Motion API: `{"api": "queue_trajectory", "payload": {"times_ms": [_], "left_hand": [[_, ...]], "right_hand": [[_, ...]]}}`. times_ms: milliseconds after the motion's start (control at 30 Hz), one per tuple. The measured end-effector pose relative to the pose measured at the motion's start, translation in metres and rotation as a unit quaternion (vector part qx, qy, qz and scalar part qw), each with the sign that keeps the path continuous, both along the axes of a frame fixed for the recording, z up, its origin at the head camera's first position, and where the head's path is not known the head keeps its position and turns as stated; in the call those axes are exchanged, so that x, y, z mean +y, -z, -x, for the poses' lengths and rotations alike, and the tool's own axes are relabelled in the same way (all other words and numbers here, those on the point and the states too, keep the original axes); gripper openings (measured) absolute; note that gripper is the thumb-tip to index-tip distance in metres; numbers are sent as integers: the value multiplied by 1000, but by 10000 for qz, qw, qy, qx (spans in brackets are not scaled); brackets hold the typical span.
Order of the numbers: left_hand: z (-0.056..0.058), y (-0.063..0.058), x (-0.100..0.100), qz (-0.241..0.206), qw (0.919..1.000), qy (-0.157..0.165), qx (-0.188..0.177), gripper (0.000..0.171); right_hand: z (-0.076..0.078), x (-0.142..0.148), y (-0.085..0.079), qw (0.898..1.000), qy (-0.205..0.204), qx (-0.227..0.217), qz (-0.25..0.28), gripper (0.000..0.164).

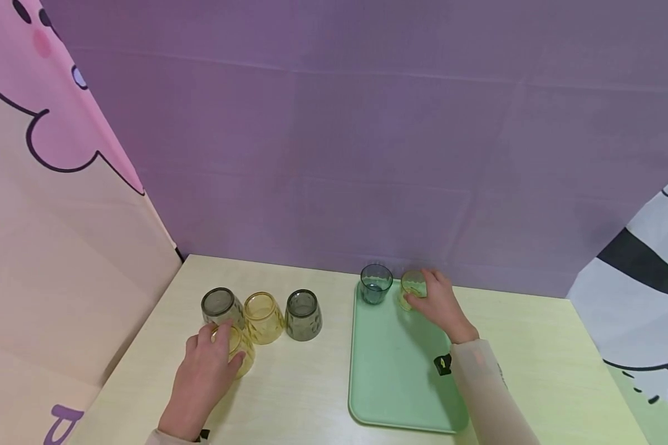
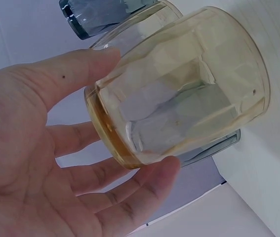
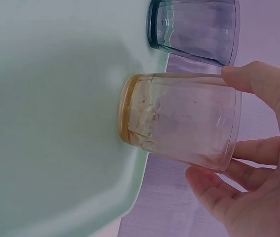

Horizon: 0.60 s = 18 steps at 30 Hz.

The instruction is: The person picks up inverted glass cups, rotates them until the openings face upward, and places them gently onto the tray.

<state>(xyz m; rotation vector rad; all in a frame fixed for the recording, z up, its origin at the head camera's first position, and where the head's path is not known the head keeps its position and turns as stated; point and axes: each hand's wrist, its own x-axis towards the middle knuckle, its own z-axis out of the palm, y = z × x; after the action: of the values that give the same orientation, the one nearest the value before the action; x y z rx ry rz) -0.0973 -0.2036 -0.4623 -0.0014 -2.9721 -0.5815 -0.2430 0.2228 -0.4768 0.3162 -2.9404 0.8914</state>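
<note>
My left hand [image 1: 203,368] holds an upside-down yellow glass tumbler [image 1: 246,353] from above, at the left of the table. In the left wrist view, the thumb and fingertips lie on opposite sides of this yellow tumbler [image 2: 179,89], near its base. At the back of the green tray [image 1: 401,389], my right hand [image 1: 444,309] grips another yellow tumbler [image 1: 412,285], which stands mouth up. The right wrist view has thumb and fingers about the rim of that tumbler [image 3: 184,118]. A blue-grey tumbler [image 1: 375,288] stands upright beside it on the tray.
Near the left hand stand more upside-down tumblers: a grey one [image 1: 219,304] behind it, a yellow one [image 1: 264,321], and a dark grey one [image 1: 304,318] closest to the tray. A purple cloth [image 1: 334,154] hangs along the table's [image 1: 306,395] back edge.
</note>
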Motion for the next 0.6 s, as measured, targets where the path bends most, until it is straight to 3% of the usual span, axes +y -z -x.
{"api": "queue_trajectory", "payload": {"times_ms": [600], "left_hand": [[2, -1, -3, -67, 9998, 32, -165, 61]], "right_hand": [[-7, 1, -3, 9999, 41, 82, 137, 78]]}}
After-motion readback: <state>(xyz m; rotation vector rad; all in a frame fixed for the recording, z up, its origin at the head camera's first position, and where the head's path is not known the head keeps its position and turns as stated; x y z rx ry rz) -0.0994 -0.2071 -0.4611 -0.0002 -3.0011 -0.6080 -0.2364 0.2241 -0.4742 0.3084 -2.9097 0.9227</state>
